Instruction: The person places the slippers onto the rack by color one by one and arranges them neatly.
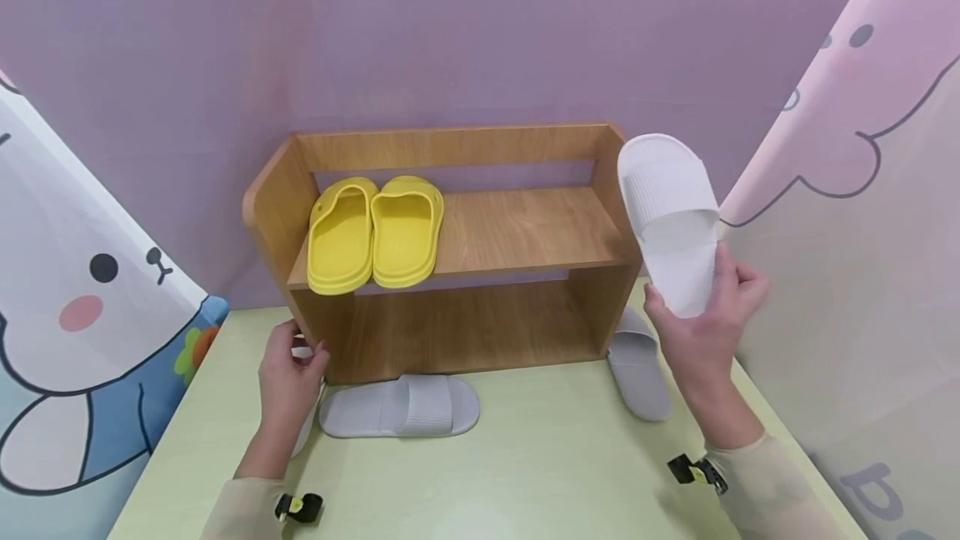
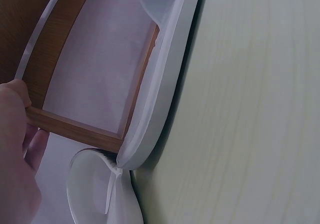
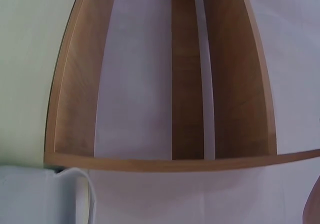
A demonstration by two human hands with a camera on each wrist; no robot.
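Right hand: the right hand (image 1: pixel 705 332) is raised beside the rack's right end, its fingers and thumb closed on the heel end of a white slipper (image 1: pixel 678 252), thumb along one edge and fingers along the other.
White slipper: held up off the tabletop (image 1: pixel 540 440), toe upward, strap and insole facing the head camera, partly in front of the rack's right side panel.
Left hand: the left hand (image 1: pixel 288 377) is at the rack's left end; in the left wrist view the thumb and fingers pinch the edge of the side panel, open only about as far as the board is thick.
Wooden rack: the wooden rack (image 1: pixel 525 227) stands upright on the tabletop, with an upper shelf, a lower shelf (image 1: pixel 465 327) and a rail along the back.
Yellow clogs: the pair of yellow clogs (image 1: pixel 405 232) sits side by side at the left of the upper shelf, heels toward the front edge.
Front grey slipper: one grey slipper (image 1: pixel 367 411) lies sole down before the rack's left half, toe pointing right.
Right grey slipper: another grey slipper (image 1: pixel 641 382) lies beside the rack's right end, heel toward the person; whether it touches the wood cannot be told.
Left-end slipper: a pale slipper (image 2: pixel 90 184) is at the rack's left end, partly hidden by the left hand in the head view.
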